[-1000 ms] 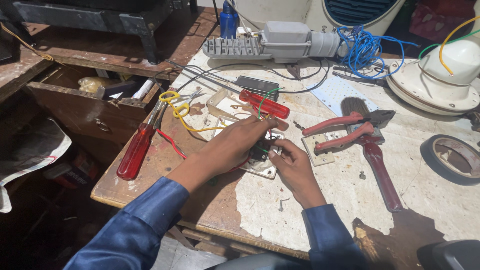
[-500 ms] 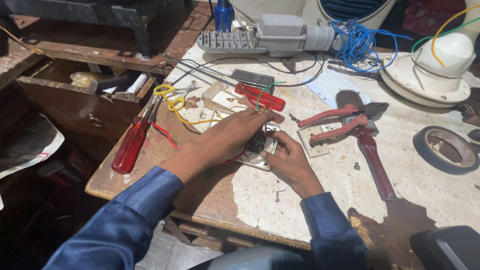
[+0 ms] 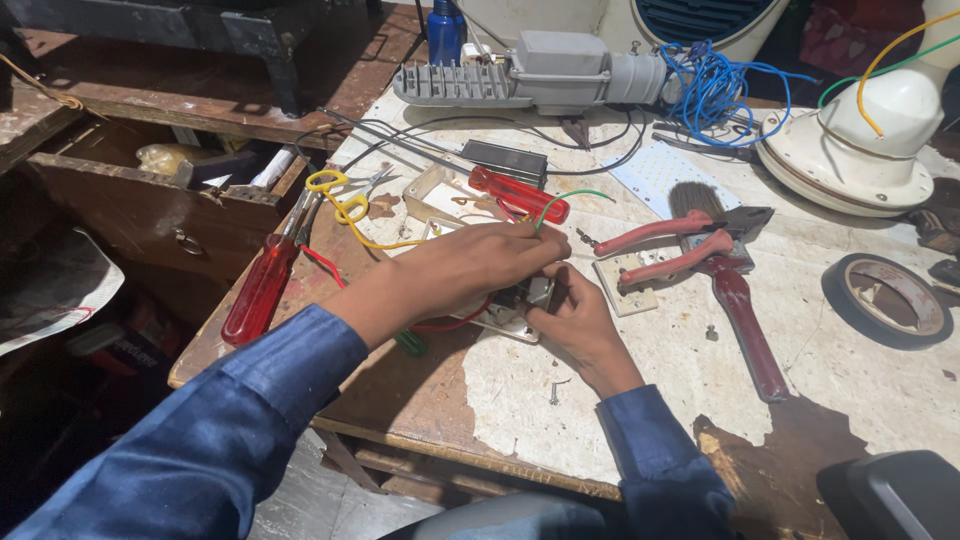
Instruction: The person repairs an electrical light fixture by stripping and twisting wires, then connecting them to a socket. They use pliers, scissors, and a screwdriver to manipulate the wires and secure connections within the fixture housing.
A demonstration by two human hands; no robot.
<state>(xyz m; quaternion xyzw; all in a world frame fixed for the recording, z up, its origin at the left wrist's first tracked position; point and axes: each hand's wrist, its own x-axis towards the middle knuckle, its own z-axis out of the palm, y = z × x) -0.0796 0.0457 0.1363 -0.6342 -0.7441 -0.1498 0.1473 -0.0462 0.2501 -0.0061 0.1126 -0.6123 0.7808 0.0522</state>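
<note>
Both hands meet over a small white switch plate (image 3: pixel 500 322) lying on the worn workbench (image 3: pixel 700 400). My left hand (image 3: pixel 470 268) covers it from above, fingers curled on the part and its wires. My right hand (image 3: pixel 575 320) grips the plate's right edge from below. A green wire (image 3: pixel 575 195), a yellow wire (image 3: pixel 375 240) and a red wire (image 3: pixel 325 268) run out from under my hands. What my fingertips pinch is hidden.
Red-handled pliers (image 3: pixel 670 250) and a paintbrush (image 3: pixel 735 300) lie right of my hands. Two red screwdrivers (image 3: pixel 262 285) (image 3: pixel 520 195), a grey lamp housing (image 3: pixel 540 75), blue wire coil (image 3: pixel 715 85), white fan base (image 3: pixel 860 150), tape roll (image 3: pixel 885 300) and open drawer (image 3: pixel 170 190) surround them.
The camera has shifted slightly; both hands stay on the switch plate, with the left fingers curling a little further over it.
</note>
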